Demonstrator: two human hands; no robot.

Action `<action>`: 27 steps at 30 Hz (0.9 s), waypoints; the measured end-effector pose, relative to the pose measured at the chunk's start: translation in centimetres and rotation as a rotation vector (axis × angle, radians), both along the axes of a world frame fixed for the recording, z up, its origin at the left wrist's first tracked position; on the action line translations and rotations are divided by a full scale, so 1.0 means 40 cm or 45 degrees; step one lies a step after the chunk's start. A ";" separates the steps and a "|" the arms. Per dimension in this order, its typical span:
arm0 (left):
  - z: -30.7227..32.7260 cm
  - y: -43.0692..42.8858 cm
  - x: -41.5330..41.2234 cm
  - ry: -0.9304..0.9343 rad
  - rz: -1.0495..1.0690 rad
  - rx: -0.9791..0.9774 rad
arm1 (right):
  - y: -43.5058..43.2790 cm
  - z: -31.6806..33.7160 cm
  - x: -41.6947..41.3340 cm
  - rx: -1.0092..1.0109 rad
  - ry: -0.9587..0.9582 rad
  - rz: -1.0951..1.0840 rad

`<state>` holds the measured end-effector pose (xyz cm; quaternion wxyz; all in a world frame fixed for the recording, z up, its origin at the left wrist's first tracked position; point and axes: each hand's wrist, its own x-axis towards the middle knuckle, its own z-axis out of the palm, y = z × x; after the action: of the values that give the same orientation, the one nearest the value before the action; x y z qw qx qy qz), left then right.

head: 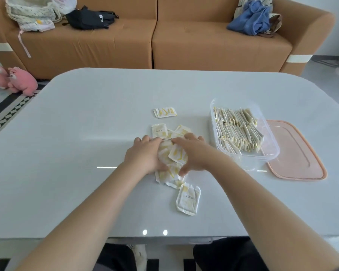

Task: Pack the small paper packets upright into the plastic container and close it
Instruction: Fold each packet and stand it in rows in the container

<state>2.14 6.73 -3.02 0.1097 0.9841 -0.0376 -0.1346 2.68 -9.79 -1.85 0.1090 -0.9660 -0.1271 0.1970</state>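
**A:** How far along is the packing?

**B:** Well along, I'd judge; the plastic container [271,153] stands on the right of the worktop [86,133], and the packed packets [237,130] stand on edge in rows across most of it; a bare strip shows along its right side, so there is room for more.

**A:** And what is left?

**B:** The loose pile [170,173] at the centre; one stray packet [164,112] lies beyond it, and another [188,200] just on the near side; the pink lid [297,153] lies flat, partly under the container's right side, so the closing is not yet done.

**A:** The hands?

**B:** Both are palm down on the pile; the left hand [145,155] and right hand [192,153] press in from either side, fingers lightly bent, fingertips nearly meeting; I see no packet plainly pinched.

**A:** Room to move?

**B:** Plenty; the pile sits well apart from every worktop edge, and the path from it to the container is short and unobstructed; the container's tall near wall is the one thing to lift over; the lid's outer edge lies nearer the right rim of the worktop, though not at it.
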 end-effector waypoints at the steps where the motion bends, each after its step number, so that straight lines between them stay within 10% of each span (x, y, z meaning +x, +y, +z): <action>1: -0.006 -0.004 -0.009 -0.071 0.060 -0.066 | 0.003 -0.010 -0.009 0.104 -0.043 -0.085; 10: -0.007 -0.008 -0.038 -0.309 0.544 -0.688 | 0.013 -0.023 -0.052 0.701 -0.356 -0.676; 18: 0.037 -0.003 -0.064 -0.385 0.750 -1.336 | -0.009 0.059 -0.071 1.546 0.115 -0.891; 27: 0.084 -0.022 -0.079 -0.188 0.552 -1.437 | -0.011 0.068 -0.061 1.723 0.220 -0.889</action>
<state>-1.02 5.84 0.33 0.6364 0.7660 0.0904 -0.0001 0.26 -10.22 0.85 0.7421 -0.6541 0.1016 0.1054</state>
